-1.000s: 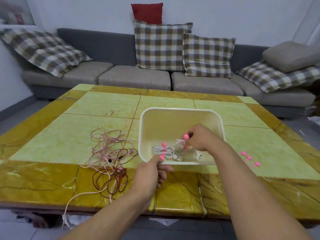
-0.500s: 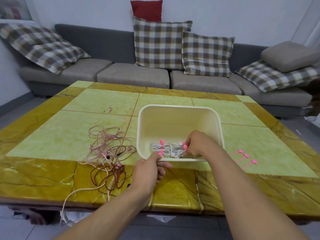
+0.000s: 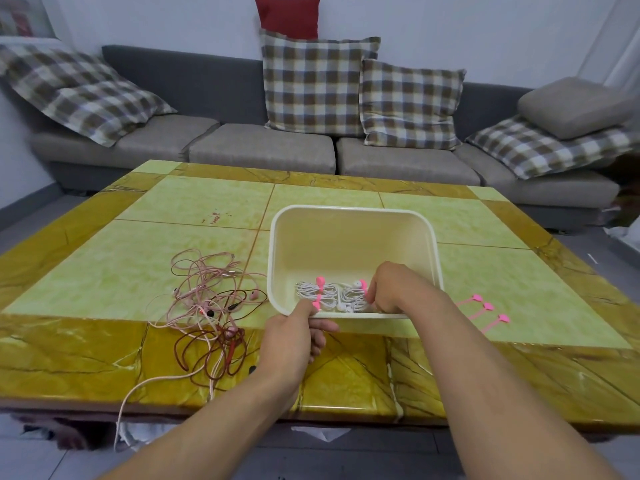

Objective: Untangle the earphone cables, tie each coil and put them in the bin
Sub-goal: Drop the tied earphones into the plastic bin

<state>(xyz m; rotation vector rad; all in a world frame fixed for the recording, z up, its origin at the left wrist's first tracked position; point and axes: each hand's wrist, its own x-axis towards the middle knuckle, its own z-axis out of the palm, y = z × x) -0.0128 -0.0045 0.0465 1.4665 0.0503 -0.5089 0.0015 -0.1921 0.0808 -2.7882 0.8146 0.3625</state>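
Now: setting the second tied coil down in the bin

Head view: the left hand (image 3: 294, 336) grips the near rim of the cream rectangular plastic bin (image 3: 349, 211), thumb over the edge, fingers curled beneath. The right hand (image 3: 393, 289) reaches down inside, its fingertips on the second white earphone coil with a pink tie (image 3: 353, 294); whether they pinch it or merely rest on it, I cannot tell. Another tied white earphone coil (image 3: 317, 292) lies just beside it on the bin floor.

To do this well, I judge: keep the rim steadied, lay the coil flat beside its neighbour, and let go gently so the tie holds (a snagged finger could drag loops loose). The tangled pink and dark-red earphone cables (image 3: 211, 306) on the green-and-amber tiled table (image 3: 194, 209) remain, with three spare pink ties (image 3: 486, 308) to the right of the bin.
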